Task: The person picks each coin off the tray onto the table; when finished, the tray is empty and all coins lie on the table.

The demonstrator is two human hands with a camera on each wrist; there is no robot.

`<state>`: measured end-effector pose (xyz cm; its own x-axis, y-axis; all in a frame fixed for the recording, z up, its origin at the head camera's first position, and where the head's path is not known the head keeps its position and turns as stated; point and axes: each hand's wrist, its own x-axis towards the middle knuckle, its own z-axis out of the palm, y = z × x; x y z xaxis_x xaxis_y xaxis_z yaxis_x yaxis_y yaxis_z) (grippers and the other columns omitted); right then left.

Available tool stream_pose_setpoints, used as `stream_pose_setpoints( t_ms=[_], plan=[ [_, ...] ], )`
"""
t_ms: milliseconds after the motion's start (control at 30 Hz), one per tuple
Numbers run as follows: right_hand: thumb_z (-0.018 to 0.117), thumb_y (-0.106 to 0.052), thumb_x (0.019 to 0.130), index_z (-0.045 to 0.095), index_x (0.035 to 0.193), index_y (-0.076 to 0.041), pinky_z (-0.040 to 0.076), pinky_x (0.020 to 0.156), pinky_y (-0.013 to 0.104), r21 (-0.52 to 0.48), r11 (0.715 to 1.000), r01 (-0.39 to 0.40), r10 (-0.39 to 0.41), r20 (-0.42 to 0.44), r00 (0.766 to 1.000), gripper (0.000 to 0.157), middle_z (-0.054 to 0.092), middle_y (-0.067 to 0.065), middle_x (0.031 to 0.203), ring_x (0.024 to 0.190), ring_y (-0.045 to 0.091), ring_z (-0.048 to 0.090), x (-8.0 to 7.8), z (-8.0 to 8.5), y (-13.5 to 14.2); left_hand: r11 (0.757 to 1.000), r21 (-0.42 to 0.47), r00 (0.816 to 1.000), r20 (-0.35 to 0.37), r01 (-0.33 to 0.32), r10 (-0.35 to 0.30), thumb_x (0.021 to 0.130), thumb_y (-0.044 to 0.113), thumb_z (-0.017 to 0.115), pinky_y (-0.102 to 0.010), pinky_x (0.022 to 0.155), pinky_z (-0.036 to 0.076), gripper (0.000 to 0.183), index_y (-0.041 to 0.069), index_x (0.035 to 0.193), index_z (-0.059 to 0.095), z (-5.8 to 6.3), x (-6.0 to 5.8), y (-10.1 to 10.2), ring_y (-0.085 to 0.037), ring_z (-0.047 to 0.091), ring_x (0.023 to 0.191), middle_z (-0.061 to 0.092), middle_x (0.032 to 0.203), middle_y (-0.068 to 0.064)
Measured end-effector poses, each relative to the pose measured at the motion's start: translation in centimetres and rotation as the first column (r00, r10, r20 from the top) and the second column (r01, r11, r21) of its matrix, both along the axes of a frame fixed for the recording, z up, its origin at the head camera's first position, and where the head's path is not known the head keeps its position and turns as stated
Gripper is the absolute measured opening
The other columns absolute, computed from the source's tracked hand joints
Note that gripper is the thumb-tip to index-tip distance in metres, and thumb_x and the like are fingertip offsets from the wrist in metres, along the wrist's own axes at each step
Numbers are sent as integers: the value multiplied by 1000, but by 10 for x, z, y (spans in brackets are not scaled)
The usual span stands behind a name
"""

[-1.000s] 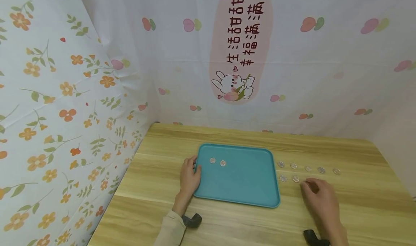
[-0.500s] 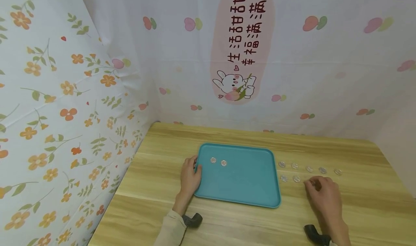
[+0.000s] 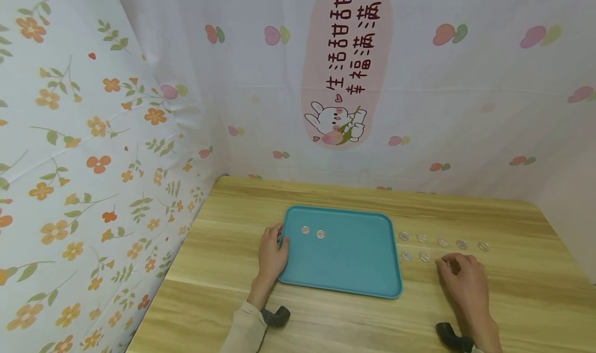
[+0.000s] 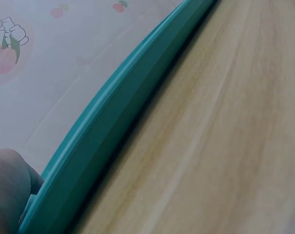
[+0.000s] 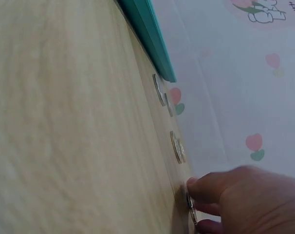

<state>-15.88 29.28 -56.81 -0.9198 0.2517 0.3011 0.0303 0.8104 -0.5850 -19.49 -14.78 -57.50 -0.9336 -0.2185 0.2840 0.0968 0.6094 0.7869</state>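
My left hand (image 3: 272,254) holds the left rim of a teal tray (image 3: 342,262) in the head view, its thumb over the edge. Two silver coins, one of them a left coin (image 3: 305,230), lie in the tray's upper left part. To the right of the tray, my right hand (image 3: 466,285) is low over the table, thumb and fingers curled together. Seen from the right wrist, those fingers pinch a coin (image 5: 190,204) at the wood surface; much of it is hidden behind the fingers.
Several more coins lie on the wooden table (image 3: 223,239) right of the tray: a back row including a far-right coin (image 3: 483,247), and two in front, one being a coin (image 3: 406,256) near the rim. A printed cloth (image 3: 261,109) hangs behind.
My right hand has shifted slightly to the right, its fingers drawn a little away from the front coins. The left hand, tray and lying coins keep their places.
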Motion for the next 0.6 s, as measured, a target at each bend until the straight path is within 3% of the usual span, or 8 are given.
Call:
stream_pose_setpoints(
  t_ms=[100,167,233,333,500,600],
  plan=[
    [63,-14,93,68,99,7,35,71,32,-67,995,74,-74,-5,997,22,59,23,98,86,26,51,-1,3,-3,1000,7,1000,-3,3,-3,92,6,62,-42,85,50,38,-2,129,60,0,-1,-1,-27,59,97,61,109,-15],
    [63,-14,93,68,100,6,34,70,24,-118,986,121,-124,-23,992,21,59,18,98,83,13,49,-1,5,-7,1000,9,1000,-3,7,-7,92,6,62,-43,85,49,38,-1,130,60,-1,-1,-1,-27,59,97,61,109,-15],
    [65,-13,92,69,99,4,35,70,18,-161,979,124,-135,-60,989,19,60,16,96,79,2,46,-1,8,-11,1000,10,1000,-2,6,-6,92,6,62,-43,85,49,38,-1,130,60,-1,-1,-1,-27,59,97,61,109,-15],
    [67,-14,92,70,101,1,37,68,10,-221,972,80,-99,-76,992,18,62,9,95,76,-9,44,-2,14,-21,1000,11,1000,-7,-1,1,92,6,62,-43,84,50,38,-1,130,60,-2,-1,-1,-27,59,97,61,108,-15],
    [68,-19,93,68,104,-4,41,66,8,-268,964,1,-11,-38,999,18,61,-2,92,78,-8,49,-5,22,-44,1000,6,1000,-10,-7,7,91,6,63,-42,84,49,38,-1,128,61,-1,-1,0,-27,59,96,62,107,-15],
    [68,-21,94,68,105,-5,42,68,7,-269,961,-58,51,-35,998,20,63,0,95,80,-8,51,-11,27,-59,1000,4,1000,-11,-4,4,91,6,63,-43,84,50,38,-1,129,61,-1,-1,-1,-27,60,97,62,108,-16]
  ],
)
